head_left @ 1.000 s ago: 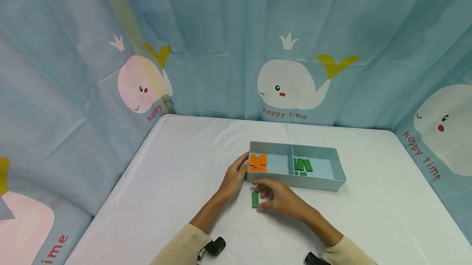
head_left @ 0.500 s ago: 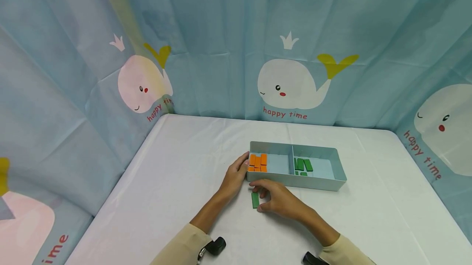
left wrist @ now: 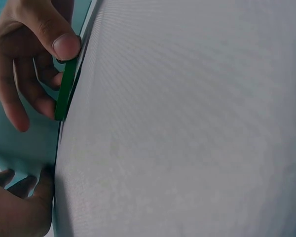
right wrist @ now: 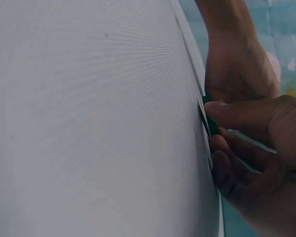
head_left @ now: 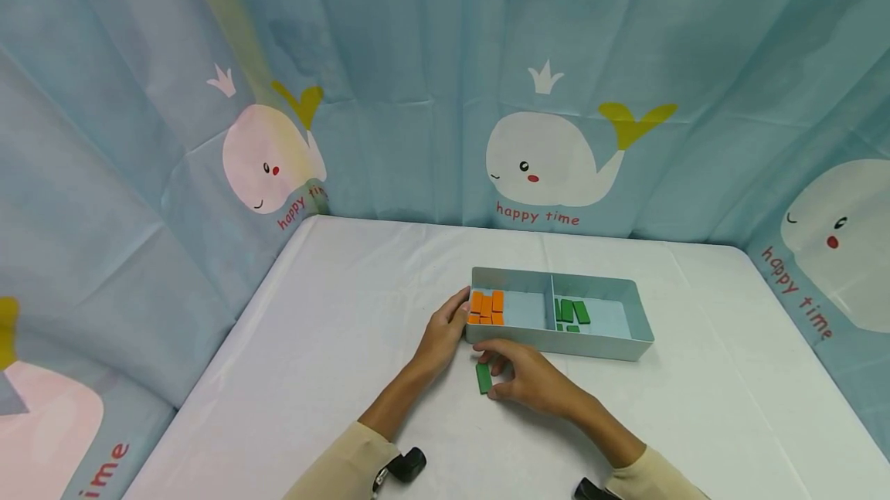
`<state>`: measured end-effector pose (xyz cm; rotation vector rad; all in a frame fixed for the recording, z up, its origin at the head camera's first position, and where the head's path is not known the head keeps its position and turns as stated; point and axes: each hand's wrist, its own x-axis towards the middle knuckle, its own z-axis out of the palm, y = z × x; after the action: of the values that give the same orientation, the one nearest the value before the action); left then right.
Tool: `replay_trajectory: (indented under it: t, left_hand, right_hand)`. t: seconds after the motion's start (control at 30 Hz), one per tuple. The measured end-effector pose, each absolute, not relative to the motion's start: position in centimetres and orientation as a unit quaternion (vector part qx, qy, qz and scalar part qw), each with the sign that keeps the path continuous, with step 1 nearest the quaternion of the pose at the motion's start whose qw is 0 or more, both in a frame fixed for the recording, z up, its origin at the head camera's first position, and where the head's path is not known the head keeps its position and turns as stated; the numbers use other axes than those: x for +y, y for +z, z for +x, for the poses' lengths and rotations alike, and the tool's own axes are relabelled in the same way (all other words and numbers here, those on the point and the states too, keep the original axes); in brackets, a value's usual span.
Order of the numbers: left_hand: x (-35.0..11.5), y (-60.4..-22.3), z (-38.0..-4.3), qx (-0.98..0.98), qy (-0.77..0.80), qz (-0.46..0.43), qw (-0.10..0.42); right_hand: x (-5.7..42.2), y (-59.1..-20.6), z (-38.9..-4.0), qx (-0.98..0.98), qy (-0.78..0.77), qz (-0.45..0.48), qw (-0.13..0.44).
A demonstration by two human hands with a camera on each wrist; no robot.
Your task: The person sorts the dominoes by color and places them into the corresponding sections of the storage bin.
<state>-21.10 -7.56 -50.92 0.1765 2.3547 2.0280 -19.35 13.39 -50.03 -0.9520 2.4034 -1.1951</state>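
Observation:
A small flat green block point(head_left: 484, 379) is in front of the box on the white table. My right hand point(head_left: 530, 378) pinches it between the thumb and a curled finger. In the left wrist view the green block point(left wrist: 65, 91) tilts slightly, with a dark shadow under one edge. My left hand point(head_left: 439, 336) holds the left end of the pale blue-grey box point(head_left: 591, 343), thumb near its front corner. The right wrist view shows the green block point(right wrist: 211, 116) partly hidden by the right hand's fingers.
A divider point(head_left: 552, 301) splits the box in two. Several orange blocks point(head_left: 487, 304) lie in the left compartment, and several green blocks point(head_left: 568, 311) in the right one. Curtains with whale prints point(head_left: 538, 160) rise behind and beside the white table point(head_left: 375, 284).
The green block has shifted slightly to the right and turned a little in my right hand's fingers. My left hand stays on the box end.

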Motion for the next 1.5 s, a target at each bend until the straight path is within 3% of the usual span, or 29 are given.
replay_trajectory:
  t: [0.53,1.5]
  left_hand:
    - [-7.5,-51.1,-21.1,0.755,0.652,0.059,0.009]
    - [-7.3,-50.8,-21.0,0.749,0.66,0.051,0.022]
  right_hand:
    - [15.7,-48.9,-18.6,0.828,-0.448,-0.31,0.132]
    - [20.8,-45.8,-18.3,0.844,-0.452,-0.285,0.036]
